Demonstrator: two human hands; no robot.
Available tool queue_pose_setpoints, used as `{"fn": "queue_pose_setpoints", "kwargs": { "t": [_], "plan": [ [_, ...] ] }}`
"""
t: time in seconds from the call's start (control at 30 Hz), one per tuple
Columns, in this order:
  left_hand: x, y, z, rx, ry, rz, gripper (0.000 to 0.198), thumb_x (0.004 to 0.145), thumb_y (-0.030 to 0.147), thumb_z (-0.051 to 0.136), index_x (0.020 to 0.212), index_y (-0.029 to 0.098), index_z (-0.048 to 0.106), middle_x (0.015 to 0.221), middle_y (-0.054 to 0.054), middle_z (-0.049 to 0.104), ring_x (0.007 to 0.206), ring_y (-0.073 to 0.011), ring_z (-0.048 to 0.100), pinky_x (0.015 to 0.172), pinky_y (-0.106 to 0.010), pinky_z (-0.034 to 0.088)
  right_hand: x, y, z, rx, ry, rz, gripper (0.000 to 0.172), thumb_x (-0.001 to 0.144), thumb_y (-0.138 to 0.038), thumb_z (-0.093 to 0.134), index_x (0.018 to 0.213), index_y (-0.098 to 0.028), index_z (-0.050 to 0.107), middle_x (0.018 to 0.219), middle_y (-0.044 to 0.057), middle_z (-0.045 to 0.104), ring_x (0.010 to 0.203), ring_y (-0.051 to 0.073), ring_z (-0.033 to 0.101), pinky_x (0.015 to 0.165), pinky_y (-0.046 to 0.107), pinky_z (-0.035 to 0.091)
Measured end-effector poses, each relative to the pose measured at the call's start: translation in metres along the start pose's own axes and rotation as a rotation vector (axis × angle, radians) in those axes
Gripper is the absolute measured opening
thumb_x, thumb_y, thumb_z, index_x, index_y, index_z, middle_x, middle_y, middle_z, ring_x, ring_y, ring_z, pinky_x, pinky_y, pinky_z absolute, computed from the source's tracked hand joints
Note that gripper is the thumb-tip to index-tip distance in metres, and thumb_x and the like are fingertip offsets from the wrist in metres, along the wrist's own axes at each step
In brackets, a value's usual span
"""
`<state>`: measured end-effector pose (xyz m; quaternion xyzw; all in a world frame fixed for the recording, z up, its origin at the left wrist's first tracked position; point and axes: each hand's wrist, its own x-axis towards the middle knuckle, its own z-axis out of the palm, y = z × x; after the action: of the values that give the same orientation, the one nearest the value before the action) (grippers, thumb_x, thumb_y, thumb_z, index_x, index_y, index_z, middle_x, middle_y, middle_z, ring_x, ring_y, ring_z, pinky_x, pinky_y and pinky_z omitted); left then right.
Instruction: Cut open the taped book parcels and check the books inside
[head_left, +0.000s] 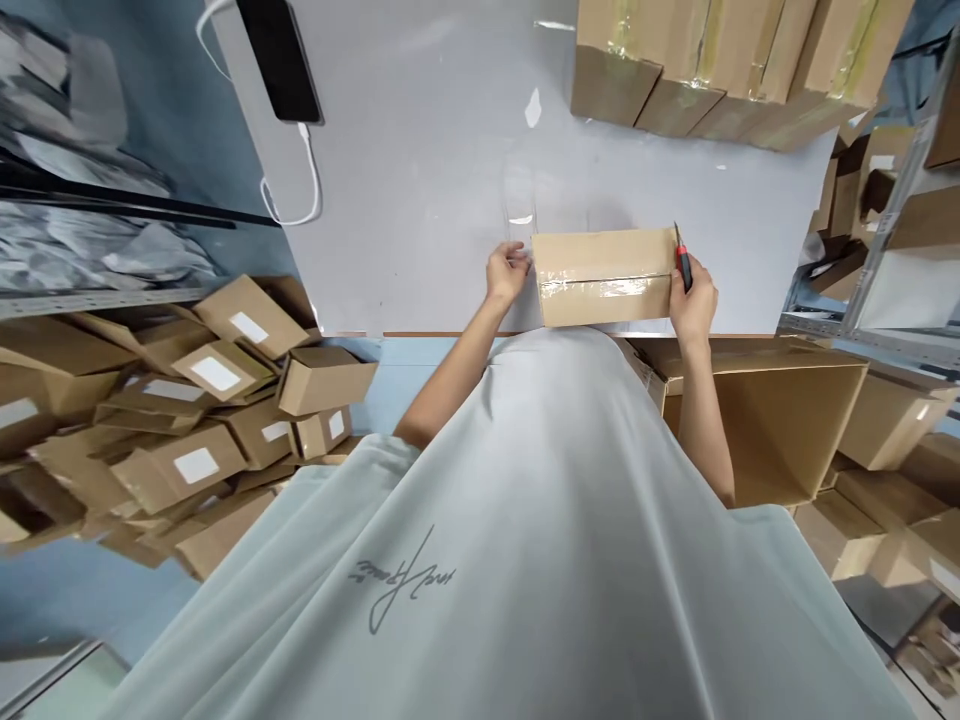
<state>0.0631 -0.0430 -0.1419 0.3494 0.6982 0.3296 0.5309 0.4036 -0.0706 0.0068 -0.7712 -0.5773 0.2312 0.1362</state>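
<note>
A small brown cardboard box (592, 302) lies lengthwise at the near edge of the white table. Shiny clear tape runs along the seam on its top face. My right hand (696, 302) is wrapped round a utility knife (683, 262) with a red and black handle, its blade pointing away from me at the box's right end. At the opposite end, my left hand (508, 273) has its fingers loosely bent and apart, close beside the box's left edge. Whether those fingertips touch the cardboard is hard to see.
Several taped boxes (705, 60) stand in a row at the table's far right. A black phone (279, 60) with a white cable lies far left. Many cardboard boxes (217, 380) are heaped left of the table. A large open carton (780, 420) sits below the right edge, near shelving (885, 215).
</note>
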Motion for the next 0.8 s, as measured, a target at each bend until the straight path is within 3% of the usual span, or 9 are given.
{"fn": "queue_pose_setpoints", "kwargs": {
  "t": [0.07,0.13,0.33,0.43,0.57,0.67,0.8],
  "plan": [
    [0.003,-0.002,-0.018,0.004,0.037,-0.029,0.042,0.093,0.031,0.088,0.127,0.019,0.068,0.111,-0.009,0.078,0.091,-0.018,0.075,0.101,-0.042,0.065,-0.007,-0.011,-0.01,-0.049,0.066,-0.029,0.062,0.115,-0.052,0.037,0.156,-0.017,0.068,0.144,0.023,0.075,0.137,0.036,0.073,0.122,0.059,0.055],
    [-0.001,0.0,-0.034,-0.013,0.013,0.032,0.049,0.093,0.032,0.087,0.135,0.021,0.065,0.114,-0.008,0.079,0.09,-0.0183,0.077,0.099,-0.042,0.067,-0.016,-0.028,-0.024,-0.085,0.057,-0.077,0.062,0.116,-0.052,0.036,0.158,-0.018,0.068,0.142,0.023,0.076,0.134,0.036,0.074,0.121,0.06,0.056],
    [-0.042,0.03,-0.056,-0.037,-0.128,0.224,0.043,0.102,0.04,0.075,0.141,0.028,0.063,0.113,-0.006,0.08,0.102,-0.0228,0.08,0.101,-0.045,0.069,-0.037,-0.097,-0.047,-0.12,-0.354,-0.289,0.051,0.117,-0.046,0.045,0.154,-0.024,0.071,0.139,0.015,0.081,0.128,0.035,0.076,0.112,0.053,0.06],
    [-0.065,0.049,-0.057,-0.003,-0.216,0.34,0.044,0.104,0.045,0.074,0.145,0.032,0.063,0.135,-0.01,0.076,0.126,-0.0309,0.076,0.107,-0.052,0.067,-0.039,-0.125,-0.044,-0.193,-0.519,-0.379,0.045,0.116,-0.037,0.048,0.154,-0.025,0.071,0.144,0.012,0.08,0.126,0.034,0.076,0.107,0.049,0.06],
    [-0.079,0.055,-0.049,0.113,-0.315,0.496,0.069,0.096,0.059,0.088,0.154,0.034,0.06,0.172,-0.013,0.051,0.167,-0.0449,0.045,0.13,-0.067,0.051,-0.034,-0.153,-0.037,-0.403,-0.628,-0.467,0.042,0.118,-0.035,0.048,0.152,-0.026,0.071,0.135,0.014,0.081,0.112,0.034,0.077,0.094,0.043,0.057],
    [-0.079,0.045,-0.039,0.12,-0.342,0.486,0.071,0.096,0.065,0.088,0.154,0.035,0.06,0.176,-0.011,0.046,0.173,-0.0472,0.037,0.136,-0.074,0.04,-0.028,-0.168,-0.031,-0.563,-0.658,-0.504,0.039,0.119,-0.04,0.048,0.145,-0.026,0.074,0.124,0.014,0.081,0.105,0.033,0.077,0.089,0.042,0.054],
    [-0.075,0.031,-0.032,0.071,-0.353,0.457,0.069,0.096,0.064,0.087,0.155,0.038,0.06,0.177,-0.01,0.046,0.173,-0.0461,0.038,0.138,-0.073,0.039,-0.018,-0.177,-0.021,-0.653,-0.655,-0.542,0.038,0.12,-0.044,0.047,0.14,-0.028,0.076,0.117,0.014,0.08,0.102,0.033,0.076,0.09,0.045,0.052]
  ]
}}
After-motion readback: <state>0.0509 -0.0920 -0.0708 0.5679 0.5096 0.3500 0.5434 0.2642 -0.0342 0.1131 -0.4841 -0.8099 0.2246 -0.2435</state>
